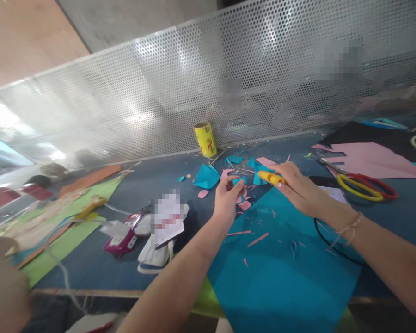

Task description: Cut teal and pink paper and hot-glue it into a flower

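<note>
My left hand (228, 194) pinches a small piece of teal paper (241, 181) between thumb and fingers. Close by on the right, my right hand (300, 192) is closed on what look like yellow-handled scissors (271, 177); their blades cannot be made out. Below both hands lies a large teal paper sheet (284, 273), strewn with thin pink strips and scraps. Around my left hand are a folded teal paper piece (207, 176), a pink paper oval (203, 194) and other pink and teal offcuts.
A yellow cylinder (205, 140) stands near the perforated metal screen (142, 101). Left are a purple power strip (125, 240), a phone (168, 217) and green paper (65, 247). Right are red-and-yellow scissors (362, 186), pink paper (377, 159) and another phone (333, 193). Part of another person (7, 277) shows left.
</note>
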